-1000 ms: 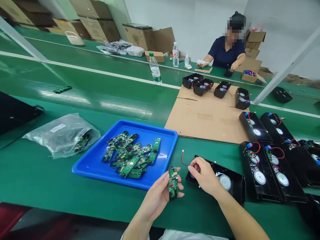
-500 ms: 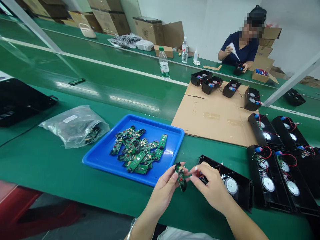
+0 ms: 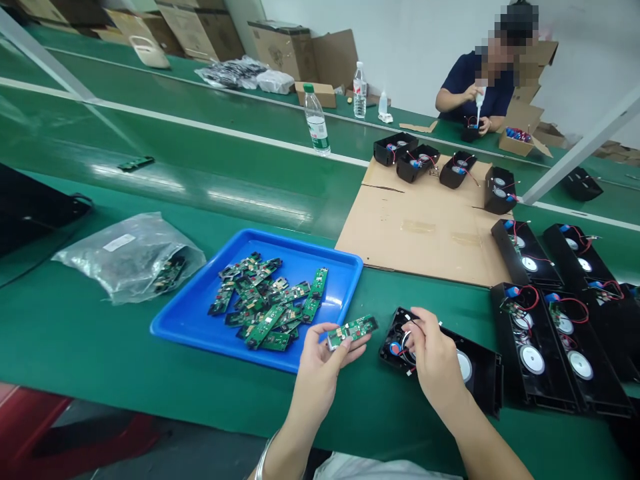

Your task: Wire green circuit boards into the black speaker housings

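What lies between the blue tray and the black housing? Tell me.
In the head view, the left hand holding a green circuit board, above bare green table, between blue tray and black housing.

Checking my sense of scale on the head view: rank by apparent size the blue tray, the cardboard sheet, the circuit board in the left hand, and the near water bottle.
1. Cardboard sheet
2. Blue tray, though nearer the camera
3. Water bottle and circuit board: look alike; the bottle stands much farther off, so unranked.

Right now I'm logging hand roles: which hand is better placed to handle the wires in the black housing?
Right hand: its fingers already rest on the housing's wires; left hand holds a circuit board.
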The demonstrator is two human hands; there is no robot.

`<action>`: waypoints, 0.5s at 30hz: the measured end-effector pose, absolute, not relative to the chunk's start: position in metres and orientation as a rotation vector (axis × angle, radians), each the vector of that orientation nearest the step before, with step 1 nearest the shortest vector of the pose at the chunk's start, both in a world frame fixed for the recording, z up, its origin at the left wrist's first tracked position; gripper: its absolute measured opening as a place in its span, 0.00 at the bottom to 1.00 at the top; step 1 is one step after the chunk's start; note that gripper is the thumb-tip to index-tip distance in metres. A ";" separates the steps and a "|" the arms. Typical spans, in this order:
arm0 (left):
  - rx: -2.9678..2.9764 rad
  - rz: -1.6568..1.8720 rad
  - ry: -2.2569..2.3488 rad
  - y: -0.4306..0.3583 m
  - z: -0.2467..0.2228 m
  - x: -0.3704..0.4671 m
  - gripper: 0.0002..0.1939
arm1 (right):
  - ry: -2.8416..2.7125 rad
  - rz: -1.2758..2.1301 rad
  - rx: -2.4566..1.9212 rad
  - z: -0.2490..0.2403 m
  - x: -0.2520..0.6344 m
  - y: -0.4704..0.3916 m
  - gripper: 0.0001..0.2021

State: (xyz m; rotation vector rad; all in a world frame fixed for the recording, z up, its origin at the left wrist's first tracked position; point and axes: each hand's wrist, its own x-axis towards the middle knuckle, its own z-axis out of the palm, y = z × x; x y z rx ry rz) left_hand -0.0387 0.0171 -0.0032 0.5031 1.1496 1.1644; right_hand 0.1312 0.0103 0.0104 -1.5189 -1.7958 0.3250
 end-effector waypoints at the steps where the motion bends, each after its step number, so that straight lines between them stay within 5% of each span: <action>1: 0.494 1.170 1.146 0.017 -0.003 -0.037 0.25 | -1.778 0.327 -1.549 0.008 0.131 0.011 0.13; 15: 0.496 1.211 1.097 0.011 -0.008 -0.019 0.18 | -1.847 0.163 -1.339 0.007 0.106 0.003 0.13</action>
